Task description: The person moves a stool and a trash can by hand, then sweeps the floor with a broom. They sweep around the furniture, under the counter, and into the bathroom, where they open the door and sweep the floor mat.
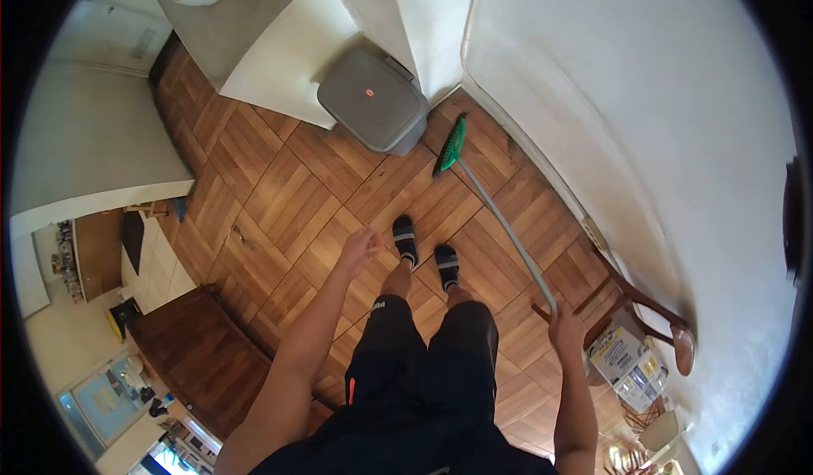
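Observation:
My right hand (566, 329) is closed round the upper end of a long grey broom handle (510, 231). The handle slants up and left to a green broom head (453, 146) with dark bristles, which rests on the wood-patterned floor (292, 200) near the wall corner. My left hand (362, 248) hangs over the floor left of my feet, away from the broom. Its fingers are curled, and whether anything is in them is too small to tell.
A grey lidded bin (370, 98) stands beside the broom head. A wooden chair (631, 301) with papers is at the right wall. Brown wooden furniture (199, 356) stands at the lower left. A grey counter (229, 35) juts out at the upper left.

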Tool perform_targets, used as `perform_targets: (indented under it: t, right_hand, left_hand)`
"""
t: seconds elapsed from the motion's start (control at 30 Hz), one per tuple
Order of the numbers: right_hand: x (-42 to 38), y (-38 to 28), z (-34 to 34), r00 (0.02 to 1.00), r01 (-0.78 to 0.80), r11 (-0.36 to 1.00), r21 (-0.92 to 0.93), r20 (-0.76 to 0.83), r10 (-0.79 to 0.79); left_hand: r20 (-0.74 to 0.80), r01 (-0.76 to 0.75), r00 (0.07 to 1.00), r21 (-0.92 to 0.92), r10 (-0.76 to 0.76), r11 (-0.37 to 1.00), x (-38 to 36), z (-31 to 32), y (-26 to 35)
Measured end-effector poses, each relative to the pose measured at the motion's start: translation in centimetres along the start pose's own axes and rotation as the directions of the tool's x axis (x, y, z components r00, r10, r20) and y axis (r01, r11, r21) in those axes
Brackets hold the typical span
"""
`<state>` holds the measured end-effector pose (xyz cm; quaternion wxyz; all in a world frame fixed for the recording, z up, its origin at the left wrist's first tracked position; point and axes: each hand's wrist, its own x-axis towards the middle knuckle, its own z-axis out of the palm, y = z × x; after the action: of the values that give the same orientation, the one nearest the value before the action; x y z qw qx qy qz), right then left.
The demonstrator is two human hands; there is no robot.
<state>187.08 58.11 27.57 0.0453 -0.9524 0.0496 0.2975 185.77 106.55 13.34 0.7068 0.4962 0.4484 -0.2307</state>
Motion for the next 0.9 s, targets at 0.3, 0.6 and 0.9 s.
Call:
perform_targets:
  t: [0.3,0.6,0.9]
  right_hand:
    - [2.4,-2.7,10.0,0.976,-0.144,0.987,0.07,0.176,0.13]
    - [9.6,-5.3,9.4,0.982,-0.141,0.974,0.18,0.148,0.115]
    - [7.2,-3.1,5.3,0.984,-0.132,0.989,-0.069,0.109,0.139]
  left_hand:
    - [-0.271,-0.109,0.963,-0.34,0.013,0.934,28.7,-1.4,9.7]
    - [-0.149,-0.277,0.961,-0.543,0.234,0.793,30.5,-3.8,9.3]
    - [-0.192,-0.265,0.96,-0.376,0.205,0.888,23.6,-8.8,8.5]
